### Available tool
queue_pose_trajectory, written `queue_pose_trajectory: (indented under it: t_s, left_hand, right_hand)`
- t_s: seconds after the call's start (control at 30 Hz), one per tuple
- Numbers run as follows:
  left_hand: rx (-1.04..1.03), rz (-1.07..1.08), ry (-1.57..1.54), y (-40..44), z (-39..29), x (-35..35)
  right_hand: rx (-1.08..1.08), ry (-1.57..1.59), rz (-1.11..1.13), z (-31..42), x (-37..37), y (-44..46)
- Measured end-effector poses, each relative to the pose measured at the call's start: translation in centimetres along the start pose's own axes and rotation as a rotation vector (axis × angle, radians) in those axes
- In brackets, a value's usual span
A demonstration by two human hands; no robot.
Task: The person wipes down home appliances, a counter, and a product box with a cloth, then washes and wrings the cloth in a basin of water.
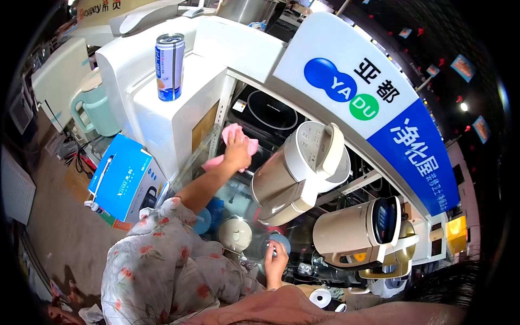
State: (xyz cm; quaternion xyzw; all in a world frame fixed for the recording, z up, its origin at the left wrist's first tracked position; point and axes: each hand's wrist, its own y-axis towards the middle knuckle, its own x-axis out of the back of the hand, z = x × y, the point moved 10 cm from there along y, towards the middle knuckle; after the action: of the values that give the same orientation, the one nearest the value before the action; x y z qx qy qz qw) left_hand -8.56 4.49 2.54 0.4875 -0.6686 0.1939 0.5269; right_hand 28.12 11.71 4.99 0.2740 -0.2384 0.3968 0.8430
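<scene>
My left hand [238,154] presses a pink cloth [250,145] onto the glass counter top, its fingers bent over it. Just right of that hand, a large cream and metallic soy milk maker [276,173] stands with its handle upward. My right hand [276,262] is lower down, near the front edge, with its fingers curled together. A grey-blue round thing [281,242] lies right behind its fingertips; whether the fingers grip anything is hidden. A cream round-lidded appliance [235,234] shows to the left of this hand. A second soy milk maker [344,233] is on the right.
A drink can [169,67] stands on a white appliance [203,81] at upper left. Below it is a blue appliance box [122,176]. A mint kettle [97,108] is further left. Induction cookers [273,108] lie behind the glass. A blue and white sign [374,103] curves along the far side.
</scene>
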Motion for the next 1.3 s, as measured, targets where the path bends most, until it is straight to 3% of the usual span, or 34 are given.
queue_pose_trajectory:
  t_s: [0.03,0.17,0.3,0.37,0.43,0.53,0.63,0.77,0.83,0.9,1.07,1.17,1.2,1.3]
  left_hand:
    - [-0.029,-0.091,0.051,-0.8,-0.7,0.7]
    - [-0.174,-0.011,-0.24,-2.1,2.1,3.2]
    - [-0.185,-0.132,-0.065,-4.2,5.1,4.1]
    - [-0.454,-0.279,-0.286,-4.3,1.2,2.4]
    - [-0.607,-0.052,-0.148,-3.1,-4.6,-0.1]
    - [-0.551,0.216,-0.273,0.2,-6.1,-1.4]
    - [-0.686,-0.012,-0.335,-1.8,-5.2,3.9]
    - [-0.302,-0.041,-0.237,-1.4,1.6,3.7]
    - [-0.285,0.214,-0.367,-0.4,-0.7,1.2]
    - [-0.346,0.327,-0.442,0.0,-4.1,0.1]
    - [-0.734,0.121,-0.362,-1.9,-7.1,1.7]
    - [-0.529,0.022,-0.312,-5.1,-1.5,2.0]
    - [-0.551,-0.152,-0.278,-7.7,-1.2,5.8]
    - [-0.342,-0.444,-0.027,-9.7,1.0,9.5]
  right_hand:
    - [0.038,-0.049,-0.002,0.3,0.1,0.0]
    - [0.099,-0.028,-0.036,0.1,0.7,1.3]
    - [0.15,-0.148,-0.092,-1.3,-1.1,-1.7]
    - [0.146,-0.191,-0.105,-1.8,-1.0,-0.8]
    - [0.192,-0.2,-0.134,-1.0,-0.6,-0.2]
    - [0.202,-0.167,-0.15,-1.0,-0.5,-0.4]
    - [0.244,-0.197,-0.143,-1.2,-0.4,-0.9]
    - [0.271,-0.221,-0.182,-1.2,-1.1,-1.2]
    - [0.238,-0.267,-0.136,0.0,-0.9,-0.8]
    - [0.126,-0.2,-0.092,1.2,-0.2,0.3]
    - [0.168,-0.163,-0.092,0.8,-0.3,0.1]
    - [0.189,-0.15,-0.092,1.7,-0.1,0.0]
    - [0.192,-0.145,-0.084,2.4,0.2,-0.1]
    - [0.233,-0.145,-0.1,2.4,-0.3,0.1]
